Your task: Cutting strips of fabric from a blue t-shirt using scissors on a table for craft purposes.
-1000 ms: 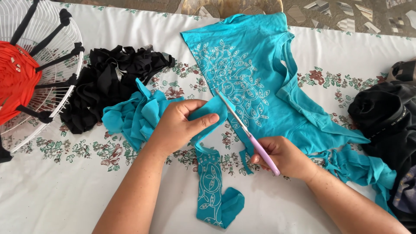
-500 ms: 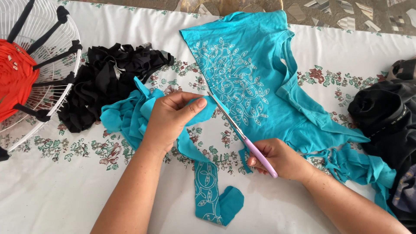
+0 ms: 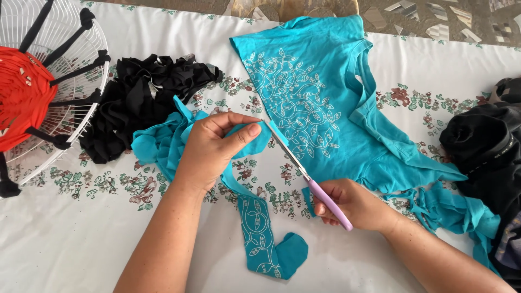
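We are mid-cut: left hand [image 3: 209,152] fingers pinch turquoise strip [image 3: 255,217] taut above desk [image 3: 81,244]. Right hand [image 3: 353,205] grips lilac-handled scissors [image 3: 309,179], blades at strip's root beside turquoise shirt [image 3: 320,103]. Next, we judge: keep tension, close blades.

Your work surface is a table under a white floral tablecloth [image 3: 81,239]. Lying directly on it — a turquoise T-shirt [image 3: 320,103] with a white vine print, a printed turquoise strip [image 3: 260,233], a heap of turquoise strips [image 3: 157,144], a pile of black strips [image 3: 135,97], a white wire fan guard [image 3: 70,70] and dark garments [image 3: 483,146] at your right edge.
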